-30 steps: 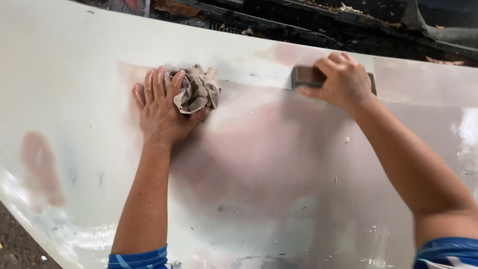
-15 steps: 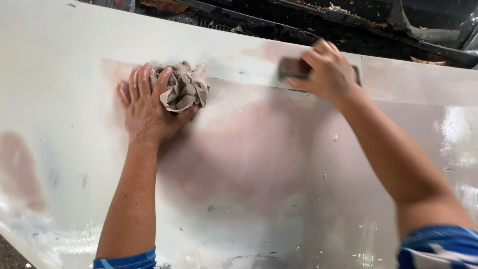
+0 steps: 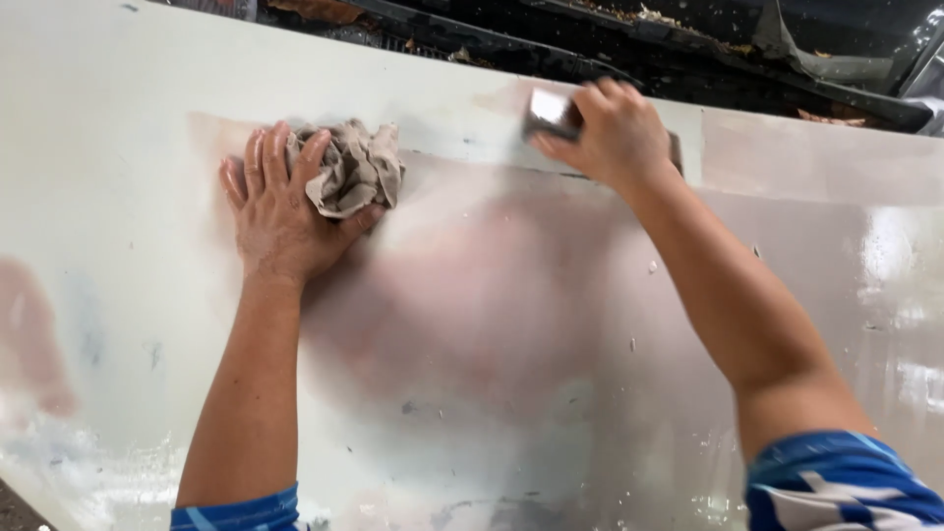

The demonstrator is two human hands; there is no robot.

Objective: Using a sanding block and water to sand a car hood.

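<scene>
Rag [image 3: 352, 169], crumpled and beige-grey, sits bunched at about ten o'clock in the view, pressed against a big off-white panel [image 3: 128, 128] that slopes away from the camera. The left hand [image 3: 285, 211] lies flat on the panel with its fingers spread, and the thumb and forefinger are closed around the lower edge of the rag, so the cloth is pinned between the hand and the paint. At about one o'clock the right hand [image 3: 615, 133] is wrapped over a small dark block [image 3: 553, 113]; only its left end, with a pale face, pokes out past the fingers, and it may be a sanding block, though the hand covers too much to be sure. The block touches the panel just on a faint crease that runs across it. The two hands are well apart, the rag to the left of the block and slightly lower. Between and below the arms the panel shows a wide pinkish, rubbed patch, and its lower part near six o'clock is glossy and wet-looking with grey smears. Both arms end in blue patterned sleeves [image 3: 836, 482] at the bottom edge. Dark debris [image 3: 688, 49] lies beyond the panel's top edge at twelve o'clock.
</scene>
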